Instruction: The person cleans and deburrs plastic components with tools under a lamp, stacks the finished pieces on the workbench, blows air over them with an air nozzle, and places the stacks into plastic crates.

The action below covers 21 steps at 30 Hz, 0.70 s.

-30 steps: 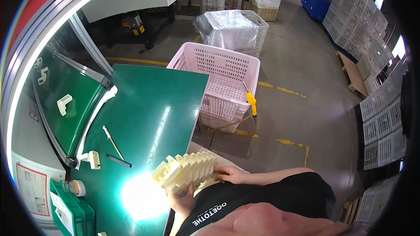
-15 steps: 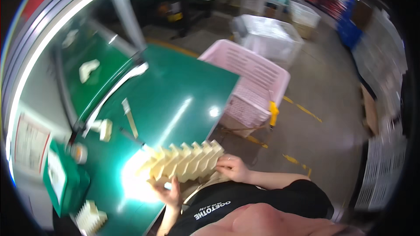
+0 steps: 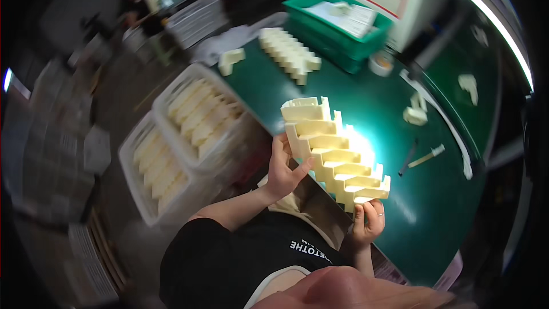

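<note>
Both hands hold a long row of cream, zigzag-edged plastic parts, nested one against another. My left hand grips its far-left side, thumb on top and fingers round the edge. At the near end, my right hand pinches the last part between thumb and fingers. The row is raised above the front edge of the green table, brightly lit on its right. Another such row lies at the table's far left, beside a single cream part.
Two white crates filled with similar cream rows stand left of the table. A green bin with papers sits at the back, near a small round tub. A brush-like tool and a loose cream piece lie to the right.
My view has swung left, bringing the crates into sight. The row of parts has turned with my hands and its far end now points away from me; both hands still hold it.
</note>
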Motion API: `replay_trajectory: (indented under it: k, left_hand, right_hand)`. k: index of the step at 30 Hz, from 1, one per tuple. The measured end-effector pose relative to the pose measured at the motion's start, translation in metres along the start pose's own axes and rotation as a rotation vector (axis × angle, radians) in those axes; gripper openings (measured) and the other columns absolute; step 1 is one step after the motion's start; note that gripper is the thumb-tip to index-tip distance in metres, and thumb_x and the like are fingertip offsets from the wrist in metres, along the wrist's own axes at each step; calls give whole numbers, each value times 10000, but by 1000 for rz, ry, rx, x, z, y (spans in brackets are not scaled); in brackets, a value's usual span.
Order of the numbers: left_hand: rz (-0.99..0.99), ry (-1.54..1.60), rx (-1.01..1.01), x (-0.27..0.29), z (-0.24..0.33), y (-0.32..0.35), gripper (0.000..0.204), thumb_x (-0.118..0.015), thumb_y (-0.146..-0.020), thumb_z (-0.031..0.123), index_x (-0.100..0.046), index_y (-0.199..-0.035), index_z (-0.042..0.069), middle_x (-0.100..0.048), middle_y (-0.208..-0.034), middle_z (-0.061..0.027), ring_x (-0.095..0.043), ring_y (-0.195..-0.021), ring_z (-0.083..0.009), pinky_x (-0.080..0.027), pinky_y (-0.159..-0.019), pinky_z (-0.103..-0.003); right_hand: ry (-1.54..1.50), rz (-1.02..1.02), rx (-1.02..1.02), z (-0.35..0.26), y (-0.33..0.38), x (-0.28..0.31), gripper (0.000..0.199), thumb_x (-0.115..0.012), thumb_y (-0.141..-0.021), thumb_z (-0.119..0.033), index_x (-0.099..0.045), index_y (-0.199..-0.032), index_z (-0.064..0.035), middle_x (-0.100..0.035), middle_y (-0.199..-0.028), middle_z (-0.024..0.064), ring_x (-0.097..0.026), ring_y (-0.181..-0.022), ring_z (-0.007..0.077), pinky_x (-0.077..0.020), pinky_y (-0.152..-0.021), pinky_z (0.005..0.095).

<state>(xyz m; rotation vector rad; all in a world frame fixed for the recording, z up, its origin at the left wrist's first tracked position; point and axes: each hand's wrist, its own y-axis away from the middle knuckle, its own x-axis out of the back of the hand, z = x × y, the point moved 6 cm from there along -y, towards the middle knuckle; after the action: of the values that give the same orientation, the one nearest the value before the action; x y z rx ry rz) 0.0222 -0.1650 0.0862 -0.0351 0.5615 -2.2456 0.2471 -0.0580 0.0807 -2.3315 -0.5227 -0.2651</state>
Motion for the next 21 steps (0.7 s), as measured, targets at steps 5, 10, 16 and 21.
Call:
replay_trajectory:
  k: [5,10,16,21]
  left_hand:
    - [337,11,22,101,30,47,443,-589,-896,0,-347,-1268,12,-564,-1188,-123,-561,-1101,-169,-455,-951,-320]
    - [645,131,-33,173,53,95,297,-505,-956,32,-396,-1232,10,-563,-1172,-95,-553,-1080,-143,-459,-930,-305]
    - [1026,223,-82,260,50,179,231,-474,-974,118,-471,-1196,52,-570,-1128,-48,-548,-1049,-117,-436,-918,-290]
    - [1323,312,-141,315,40,241,203,-478,-989,230,-509,-1138,96,-576,-1093,-8,-558,-1009,-101,-457,-869,-304]
  right_hand:
    - [-188,-314,172,-45,-24,-70,73,-662,-788,34,-594,-809,19,-564,-779,120,-526,-701,259,-419,-641,347]
    - [-270,-473,351,-91,-17,-130,92,-643,-757,78,-599,-818,25,-590,-817,131,-548,-720,255,-433,-646,328]
    - [-358,-720,606,-160,7,-213,110,-670,-746,62,-603,-823,20,-609,-842,141,-577,-760,309,-454,-663,359]
    - [-429,-911,806,-213,45,-276,220,-730,-716,13,-638,-912,-27,-607,-891,119,-593,-781,316,-493,-648,378]
